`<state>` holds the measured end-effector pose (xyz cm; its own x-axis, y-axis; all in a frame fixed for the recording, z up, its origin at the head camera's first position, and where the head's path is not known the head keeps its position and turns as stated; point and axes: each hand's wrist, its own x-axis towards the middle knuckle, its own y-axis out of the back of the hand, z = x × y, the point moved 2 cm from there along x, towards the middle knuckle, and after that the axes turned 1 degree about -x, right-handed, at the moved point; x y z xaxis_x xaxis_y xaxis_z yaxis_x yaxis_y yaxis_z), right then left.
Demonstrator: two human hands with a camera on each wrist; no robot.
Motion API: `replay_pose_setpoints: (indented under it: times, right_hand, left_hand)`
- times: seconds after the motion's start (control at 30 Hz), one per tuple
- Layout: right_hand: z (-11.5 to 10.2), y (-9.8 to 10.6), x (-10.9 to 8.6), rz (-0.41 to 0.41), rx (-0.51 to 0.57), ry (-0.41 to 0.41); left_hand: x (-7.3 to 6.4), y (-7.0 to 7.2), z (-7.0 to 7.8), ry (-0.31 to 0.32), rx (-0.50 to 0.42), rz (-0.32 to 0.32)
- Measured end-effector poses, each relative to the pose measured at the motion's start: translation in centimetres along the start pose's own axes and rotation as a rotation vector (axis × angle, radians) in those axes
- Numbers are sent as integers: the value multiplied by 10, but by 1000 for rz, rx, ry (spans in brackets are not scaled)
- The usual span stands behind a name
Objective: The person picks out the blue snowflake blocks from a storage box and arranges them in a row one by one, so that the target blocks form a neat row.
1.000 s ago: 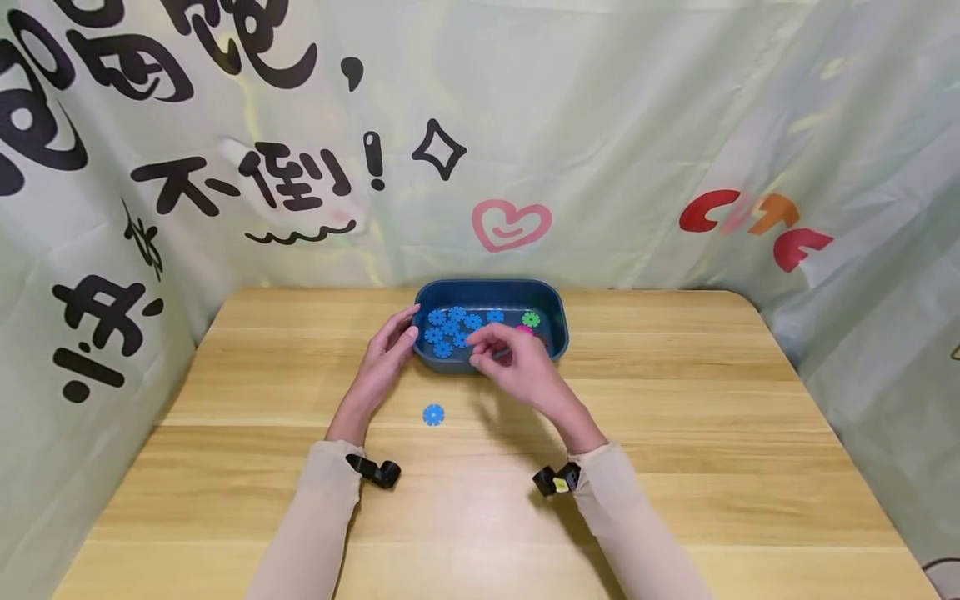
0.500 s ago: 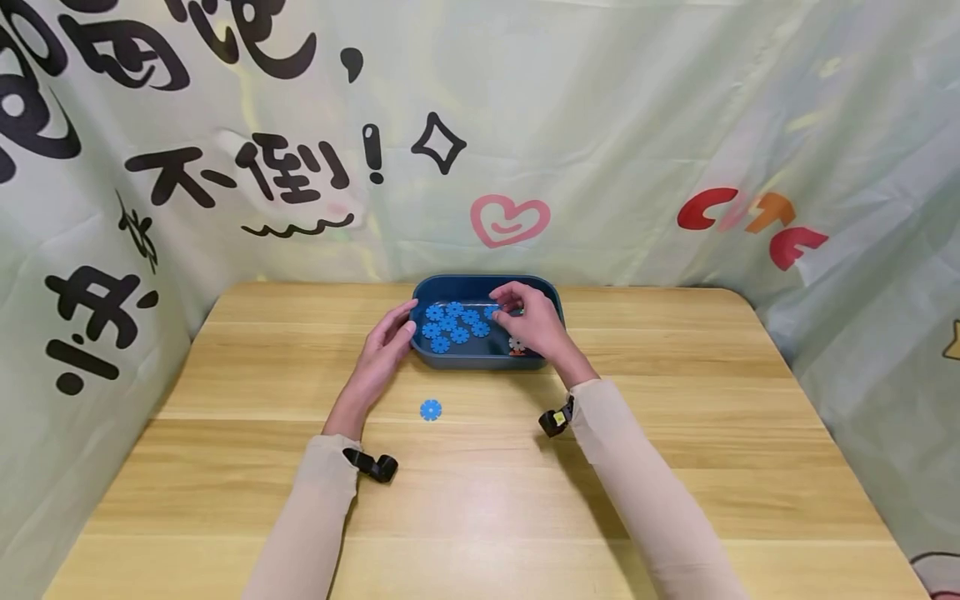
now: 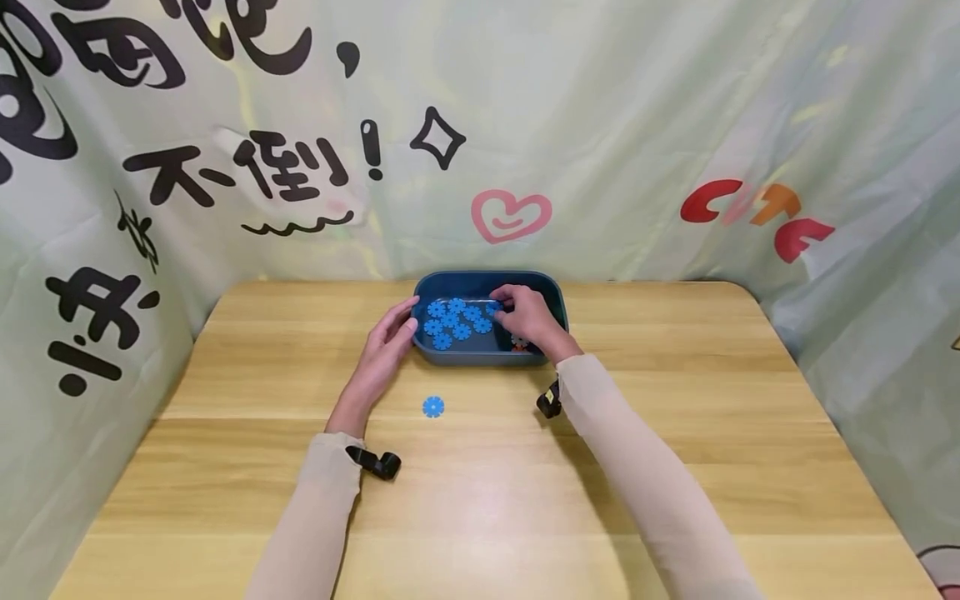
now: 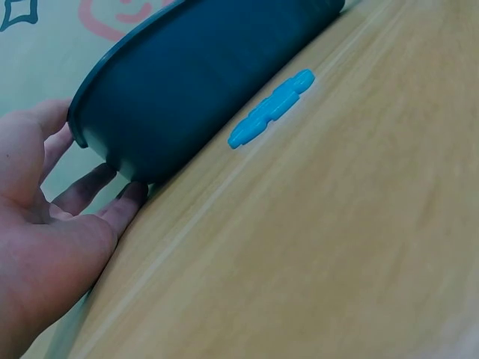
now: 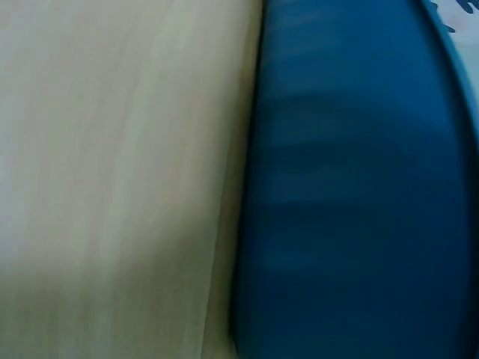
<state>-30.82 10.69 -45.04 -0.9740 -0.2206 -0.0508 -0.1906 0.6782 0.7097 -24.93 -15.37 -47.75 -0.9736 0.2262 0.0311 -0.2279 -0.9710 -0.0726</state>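
Observation:
A dark blue plastic tub (image 3: 480, 359) stands near the table's far edge, several blue notched snowflake discs (image 3: 461, 332) lying in its left half. My left hand (image 3: 384, 346) rests against the tub's left end, fingertips at the rim and outer wall; the left wrist view shows them touching the wall (image 4: 172, 90). My right hand (image 3: 528, 321) reaches into the tub from the right, thumb and forefinger apart beside one blue disc (image 3: 492, 307). A single blue disc (image 3: 432, 407) lies on the table before the tub. The right wrist view shows the tub wall (image 5: 352, 187) but no hand.
A grey-white disc (image 3: 519, 341) and something orange-red (image 3: 519, 349) show in the tub's right half, partly under my right hand. The wooden table (image 3: 675, 500) stretches around, with a printed cloth (image 3: 615, 125) hanging behind it.
My right hand has moved from above the tub's middle rightward and down into it, now by the blue disc there. It covers the green and pink discs seen earlier. My left hand keeps its place.

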Motion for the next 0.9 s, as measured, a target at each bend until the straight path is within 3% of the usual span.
replay_pose_setpoints:
  times: [0.5,0.9]
  right_hand:
    - [-3,-4,12,-15,-174,-22]
    - [4,-6,14,-41,-123,-98]
  left_hand:
    - [2,2,3,-7,-31,3]
    - [2,0,2,-6,-27,-6]
